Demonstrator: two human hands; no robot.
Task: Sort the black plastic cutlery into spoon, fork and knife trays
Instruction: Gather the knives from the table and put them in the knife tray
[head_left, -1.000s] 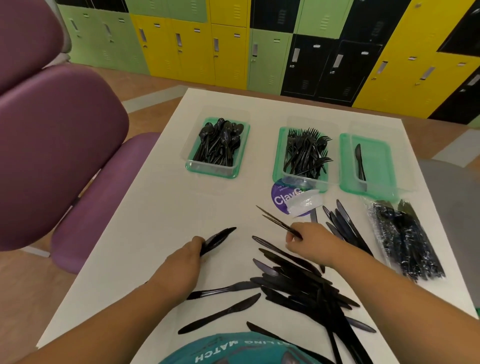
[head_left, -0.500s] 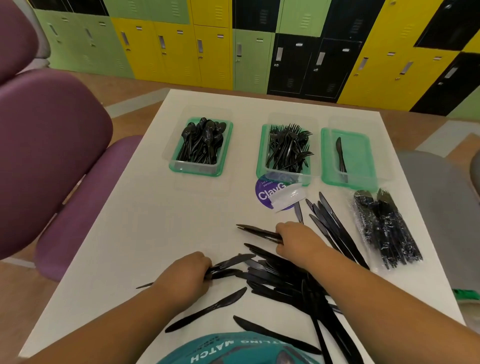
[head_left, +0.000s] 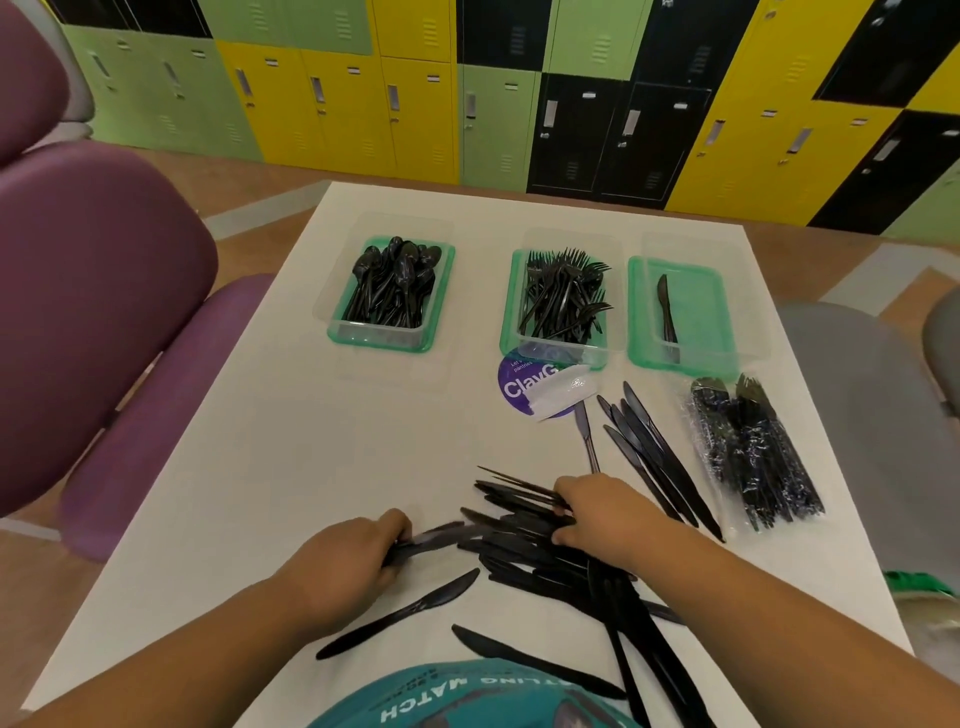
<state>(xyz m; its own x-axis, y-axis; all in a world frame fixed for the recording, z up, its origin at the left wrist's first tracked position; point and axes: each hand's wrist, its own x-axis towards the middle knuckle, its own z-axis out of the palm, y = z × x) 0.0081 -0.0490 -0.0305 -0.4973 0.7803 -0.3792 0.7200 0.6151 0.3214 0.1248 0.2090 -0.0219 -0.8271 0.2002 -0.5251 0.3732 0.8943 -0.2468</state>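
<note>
Both-handed, left grip and right grip round slim glossy black plastic knives.

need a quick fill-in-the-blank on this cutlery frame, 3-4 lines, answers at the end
1. The right tray holds just one ____.
2. The left tray is filled with ____.
3. The middle tray holds ____.
4. The left hand and right hand are both gathering loose ____ on the table.

Missing words: knife; spoons; forks; knives
</note>
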